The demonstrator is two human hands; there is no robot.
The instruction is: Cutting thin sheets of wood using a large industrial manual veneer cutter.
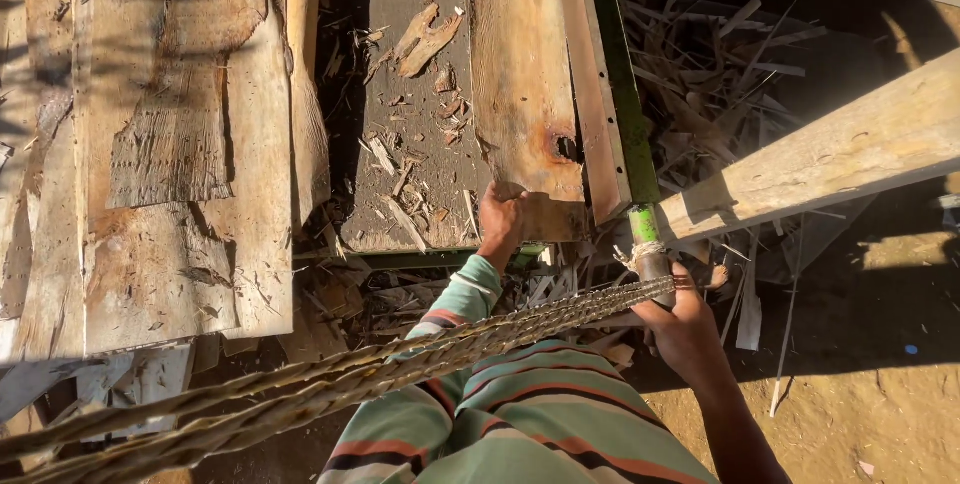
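Note:
My left hand [500,216] grips the near end of a rough wooden plank [522,74] that lies lengthwise on a grey machine bed [400,144], next to a green metal rail [622,94]. My right hand [682,329] is closed around a dark handle [653,266] at the near end of that rail. A twisted straw-coloured rope [330,384] is tied around the handle and stretches from it to the lower left corner. My striped sleeve [520,424] fills the bottom middle.
Several weathered boards [170,164] are stacked at the left. Bark chips and splinters [425,39] litter the bed. A pale beam [830,159] slants across the right above a heap of wood scraps [710,74]. Sandy ground [850,404] lies at lower right.

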